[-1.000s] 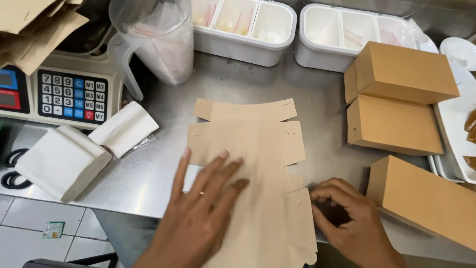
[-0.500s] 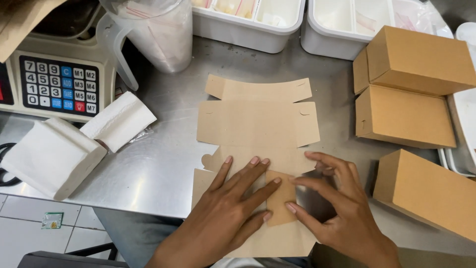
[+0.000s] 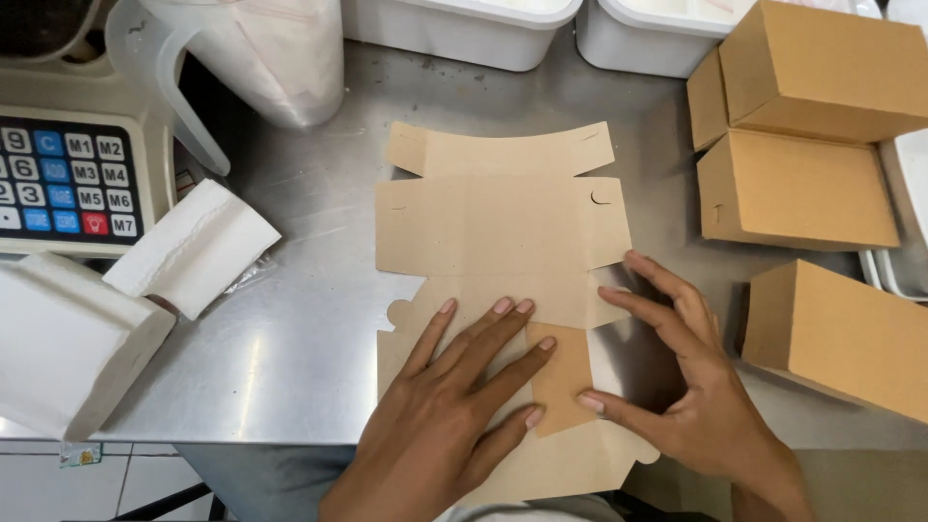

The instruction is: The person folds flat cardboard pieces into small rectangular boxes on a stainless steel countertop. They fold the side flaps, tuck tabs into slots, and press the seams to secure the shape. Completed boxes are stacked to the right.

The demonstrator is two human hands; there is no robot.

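A flat, unfolded cardboard box blank [image 3: 503,232] lies on the steel counter [image 3: 290,329], plain brown kraft, cut into panels with notched tabs along both sides and a small curved slit near its right edge; the far flap bows slightly, and the near end hangs past the counter's front edge. The left hand [image 3: 454,406] is spread flat, fingers splayed, pressing the lower middle of the blank down. The right hand [image 3: 677,387] is open too but bent, its thumb and fingertips on a side flap [image 3: 565,372] that is turned inward over the panel, showing a slightly darker brown face, with bare steel showing where the flap had room to lie. To the right stand three folded brown boxes [image 3: 802,184] of the same card, two stacked close together and a third nearer, well apart from the blank. To the left, two white folded paper packets [image 3: 193,246] rest by a weighing scale [image 3: 68,179] with a coloured keypad. Behind, a clear plastic jug [image 3: 261,53] and white plastic tubs [image 3: 464,29] line the back of the counter.
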